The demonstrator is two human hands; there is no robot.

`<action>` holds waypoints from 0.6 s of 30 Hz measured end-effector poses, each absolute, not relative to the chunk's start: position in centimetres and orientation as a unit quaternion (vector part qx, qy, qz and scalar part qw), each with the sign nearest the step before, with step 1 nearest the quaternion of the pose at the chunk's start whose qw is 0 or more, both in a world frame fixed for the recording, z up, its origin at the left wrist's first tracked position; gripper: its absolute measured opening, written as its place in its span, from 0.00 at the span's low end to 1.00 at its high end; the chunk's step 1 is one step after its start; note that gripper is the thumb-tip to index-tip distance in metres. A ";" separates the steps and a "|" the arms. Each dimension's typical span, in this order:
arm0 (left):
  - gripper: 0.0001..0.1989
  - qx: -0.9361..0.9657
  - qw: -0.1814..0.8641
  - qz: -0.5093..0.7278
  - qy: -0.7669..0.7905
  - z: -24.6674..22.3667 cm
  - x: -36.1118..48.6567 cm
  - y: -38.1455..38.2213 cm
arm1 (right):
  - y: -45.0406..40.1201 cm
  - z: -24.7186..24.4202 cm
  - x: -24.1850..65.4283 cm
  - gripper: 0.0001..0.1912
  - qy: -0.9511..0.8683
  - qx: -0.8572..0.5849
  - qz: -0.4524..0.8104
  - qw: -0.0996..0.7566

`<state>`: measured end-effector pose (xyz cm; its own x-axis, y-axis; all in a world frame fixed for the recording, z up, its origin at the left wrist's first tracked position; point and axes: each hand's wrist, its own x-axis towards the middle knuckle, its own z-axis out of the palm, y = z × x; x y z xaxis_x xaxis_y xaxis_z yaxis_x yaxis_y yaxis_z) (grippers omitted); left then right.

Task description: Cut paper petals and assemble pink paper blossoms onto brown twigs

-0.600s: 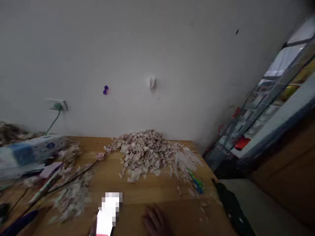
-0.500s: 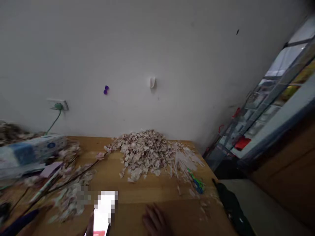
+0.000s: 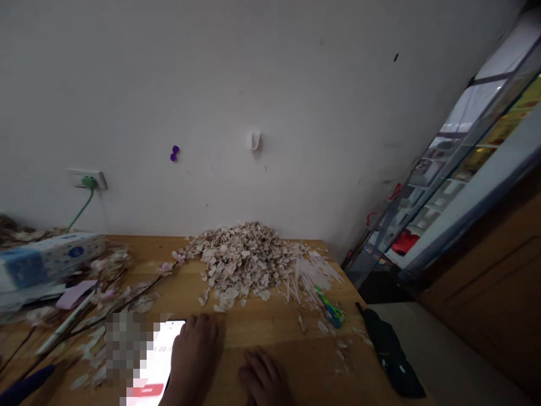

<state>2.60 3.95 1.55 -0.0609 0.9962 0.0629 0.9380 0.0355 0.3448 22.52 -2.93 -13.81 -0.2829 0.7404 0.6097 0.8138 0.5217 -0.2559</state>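
A phone (image 3: 158,358) with a bright screen lies at the front of the wooden table, partly covered by pixel blocks. My left hand (image 3: 194,352) rests back up beside the phone, overlapping its right edge. Its fingers are bent down onto the tabletop, and no grip on the phone shows. To the right, my right hand (image 3: 262,376) lies on the table with its fingers loosely stretched and nothing in them. Beyond both hands sits a large heap of pale, dry-looking petals (image 3: 243,259).
Green-and-blue scissors (image 3: 332,310) and pale thin strips (image 3: 315,270) lie right of the heap. Flowering branches (image 3: 139,293), a tissue pack (image 3: 63,254) and a purple-handled tool (image 3: 31,383) are at left. A dark folded umbrella (image 3: 389,355) lies along the table's right edge.
My left hand has moved from the phone's left edge to its right side, letting the phone rest on the table. My right hand stays almost still. The view has shifted slightly.
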 end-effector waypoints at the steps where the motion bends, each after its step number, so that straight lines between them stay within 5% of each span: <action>1: 0.15 0.662 0.110 0.145 0.727 1.9 3.3 5.2 | -2.9 -13.9 22.5 0.20 -0.797 -0.487 -0.051 0.353; 4: 0.19 0.642 0.127 0.149 0.741 2.3 4.5 8.2 | -2.6 -14.2 22.4 0.16 -0.785 -0.484 -0.061 0.381; 9: 0.11 0.653 0.194 0.164 0.713 1.2 4.1 9.8 | -2.6 -14.0 22.4 0.14 -0.776 -0.493 -0.054 0.390; 18: 0.18 0.669 0.179 0.157 0.705 0.0 4.9 9.1 | -3.7 -9.7 23.0 0.32 -0.809 -0.509 -0.021 0.293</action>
